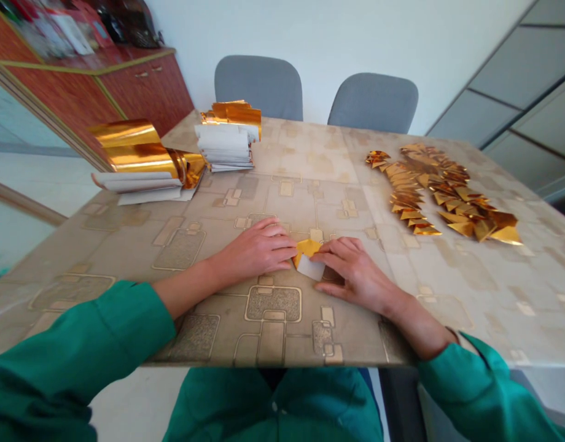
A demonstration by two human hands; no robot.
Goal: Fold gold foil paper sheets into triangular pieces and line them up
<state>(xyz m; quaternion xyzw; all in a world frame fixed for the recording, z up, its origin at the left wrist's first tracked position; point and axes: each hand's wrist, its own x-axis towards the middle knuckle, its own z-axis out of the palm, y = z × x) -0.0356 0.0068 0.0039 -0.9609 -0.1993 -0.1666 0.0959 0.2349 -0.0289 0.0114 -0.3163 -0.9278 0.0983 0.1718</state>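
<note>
**Gold foil piece (309,258) held between both hands**

Left hand (257,248) grips its edge with the fingertips; right hand (356,274) presses fingers on top. Piece sits on the table (102,245), white underside showing. Gold triangles (441,196) lie in rows at right; paper stacks (227,147) sit far left.

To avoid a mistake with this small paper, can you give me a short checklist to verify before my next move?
1. Left hand and right hand both at the small folded gold-and-white paper: ok.
2. Paper lying on the patterned table cover: ok.
3. Crease sharp: cannot tell, the fingers hide much of it.
4. Rows of gold triangles apart from the hands: ok.
5. Stacked gold-and-white sheets apart from the hands: ok.
</note>
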